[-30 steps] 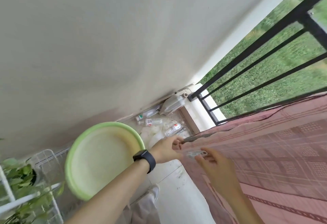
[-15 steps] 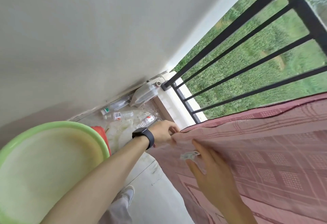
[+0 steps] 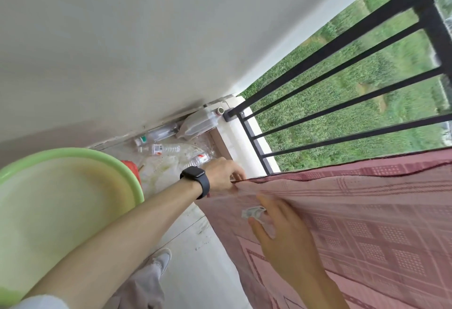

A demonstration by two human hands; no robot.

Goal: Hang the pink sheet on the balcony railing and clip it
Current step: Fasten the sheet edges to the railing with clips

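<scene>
The pink patterned sheet (image 3: pixel 367 216) hangs draped over the black balcony railing (image 3: pixel 342 74), covering the lower right of the view. My left hand (image 3: pixel 222 174), with a black watch on its wrist, grips the sheet's end corner at the rail. My right hand (image 3: pixel 281 233) lies against the sheet just below, thumb and forefinger pinching a clear plastic clip (image 3: pixel 253 212). The rail under the sheet is hidden.
A large green basin (image 3: pixel 73 159) sits at my left arm, with a red object (image 3: pixel 132 169) behind it. Several plastic bottles (image 3: pixel 161 148) lie in the floor corner by the white wall. My shoe (image 3: pixel 162 259) stands on the tiled floor. Grass lies beyond the bars.
The view has swung so that the basin moved left and lower and more railing shows. Both hands stay at the sheet's corner, the right one still with the clip.
</scene>
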